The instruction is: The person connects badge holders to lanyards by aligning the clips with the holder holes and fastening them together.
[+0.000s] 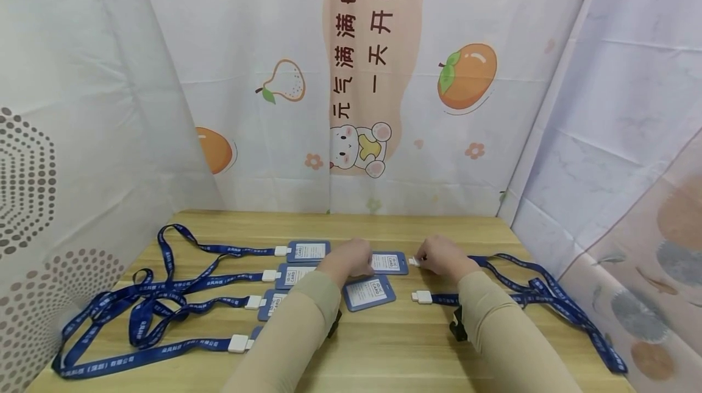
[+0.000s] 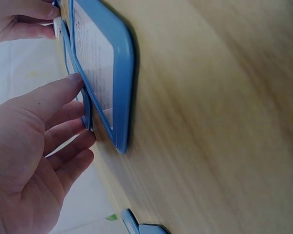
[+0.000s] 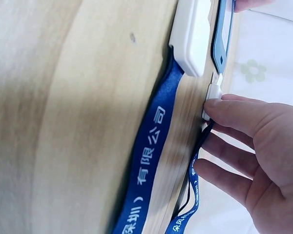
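Note:
My left hand [image 1: 353, 257] grips the end of a blue ID card holder [image 1: 390, 263] towards the back of the table. In the left wrist view, the thumb lies on that holder's edge [image 2: 87, 109] with the fingers beyond it. My right hand [image 1: 441, 254] pinches a white plastic lanyard clip [image 3: 212, 95] between thumb and fingers, right at the slotted end of the same holder. From the clip a navy lanyard [image 3: 193, 190] runs off under the fingers. Nearer to me a second card holder [image 1: 370, 293] lies slightly turned, opposite a loose white clip [image 1: 422, 297].
On the left, several card holders [image 1: 309, 251] lie in a column, joined by white clips [image 1: 239, 343] to tangled navy lanyards [image 1: 164, 292]. More lanyard [image 1: 570, 311] trails along the right side. A printed curtain [image 1: 263, 155] hangs behind the wooden table [image 1: 384, 356].

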`<state>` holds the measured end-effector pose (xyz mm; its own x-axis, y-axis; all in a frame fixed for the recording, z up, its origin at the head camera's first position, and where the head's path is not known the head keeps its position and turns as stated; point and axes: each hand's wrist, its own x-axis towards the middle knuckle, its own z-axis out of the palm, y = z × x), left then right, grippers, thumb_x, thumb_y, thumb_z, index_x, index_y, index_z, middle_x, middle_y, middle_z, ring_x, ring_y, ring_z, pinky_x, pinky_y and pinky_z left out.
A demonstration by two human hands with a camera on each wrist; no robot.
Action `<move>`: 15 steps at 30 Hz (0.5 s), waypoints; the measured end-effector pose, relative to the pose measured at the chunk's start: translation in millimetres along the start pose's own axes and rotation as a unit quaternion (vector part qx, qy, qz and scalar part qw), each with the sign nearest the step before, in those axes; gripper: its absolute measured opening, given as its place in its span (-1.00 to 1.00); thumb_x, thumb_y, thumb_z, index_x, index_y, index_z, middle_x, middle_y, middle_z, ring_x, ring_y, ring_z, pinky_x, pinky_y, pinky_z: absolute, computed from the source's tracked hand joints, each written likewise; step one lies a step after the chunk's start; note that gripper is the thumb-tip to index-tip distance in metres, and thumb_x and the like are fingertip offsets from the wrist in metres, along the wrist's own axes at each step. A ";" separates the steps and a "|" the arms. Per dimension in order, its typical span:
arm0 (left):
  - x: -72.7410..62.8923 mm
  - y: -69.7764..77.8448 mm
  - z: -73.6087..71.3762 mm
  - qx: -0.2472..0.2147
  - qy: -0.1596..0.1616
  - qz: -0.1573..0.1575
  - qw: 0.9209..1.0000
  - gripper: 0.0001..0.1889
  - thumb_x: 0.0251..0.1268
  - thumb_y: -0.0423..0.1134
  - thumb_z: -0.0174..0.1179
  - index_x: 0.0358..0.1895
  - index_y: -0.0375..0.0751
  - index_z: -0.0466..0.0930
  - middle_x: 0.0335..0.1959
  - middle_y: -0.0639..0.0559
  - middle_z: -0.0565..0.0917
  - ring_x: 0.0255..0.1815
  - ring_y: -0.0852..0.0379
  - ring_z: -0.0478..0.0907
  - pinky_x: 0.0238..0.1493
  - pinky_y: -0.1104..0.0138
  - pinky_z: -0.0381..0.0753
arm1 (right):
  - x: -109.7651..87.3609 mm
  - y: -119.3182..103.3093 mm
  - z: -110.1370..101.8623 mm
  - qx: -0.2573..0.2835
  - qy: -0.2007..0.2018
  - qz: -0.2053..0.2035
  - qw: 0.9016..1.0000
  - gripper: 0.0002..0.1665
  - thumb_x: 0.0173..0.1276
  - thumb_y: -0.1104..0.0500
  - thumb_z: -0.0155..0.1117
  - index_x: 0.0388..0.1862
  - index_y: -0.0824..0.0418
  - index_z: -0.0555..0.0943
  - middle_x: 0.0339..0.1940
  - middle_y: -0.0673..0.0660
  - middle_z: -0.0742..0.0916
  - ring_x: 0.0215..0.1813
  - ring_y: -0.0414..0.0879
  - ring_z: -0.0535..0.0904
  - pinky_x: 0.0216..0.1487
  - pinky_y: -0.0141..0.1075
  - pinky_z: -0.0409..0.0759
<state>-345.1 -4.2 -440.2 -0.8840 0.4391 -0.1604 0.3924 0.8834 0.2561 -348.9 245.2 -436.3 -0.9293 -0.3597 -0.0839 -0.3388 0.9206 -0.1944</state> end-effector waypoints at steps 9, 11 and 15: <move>0.5 5.7 2.5 0.027 0.014 0.021 0.999 -0.74 0.29 -0.04 0.42 -0.50 -0.01 0.65 -0.53 0.18 0.59 -0.48 0.19 0.52 -0.28 0.30 0.58 | 0.4 1.6 2.2 -0.013 0.001 -0.005 1.000 -0.86 0.34 0.25 0.45 -0.15 0.14 0.84 -0.20 0.03 0.78 -0.31 -0.11 0.53 -0.20 -0.18 0.60; 1.3 6.7 3.6 0.030 0.016 0.027 0.999 -0.75 0.29 -0.04 0.42 -0.50 -0.01 0.65 -0.53 0.20 0.59 -0.48 0.20 0.52 -0.28 0.30 0.58 | 0.1 1.5 1.9 -0.019 0.002 -0.008 1.000 -0.86 0.34 0.25 0.45 -0.14 0.14 0.84 -0.16 0.04 0.79 -0.28 -0.11 0.54 -0.16 -0.15 0.61; 2.9 7.7 4.5 0.031 0.021 0.030 0.999 -0.77 0.27 -0.06 0.44 -0.48 -0.02 0.65 -0.52 0.20 0.59 -0.47 0.22 0.52 -0.28 0.32 0.60 | 0.5 0.9 1.6 -0.023 0.000 -0.008 1.000 -0.85 0.35 0.24 0.44 -0.12 0.14 0.83 -0.12 0.05 0.79 -0.27 -0.11 0.54 -0.12 -0.13 0.62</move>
<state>-343.5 4.6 -443.0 -0.8674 0.4859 -0.1069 0.4591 0.8645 0.2047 -349.4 245.6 -438.0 -0.9237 -0.3746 -0.0807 -0.3603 0.9206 -0.1504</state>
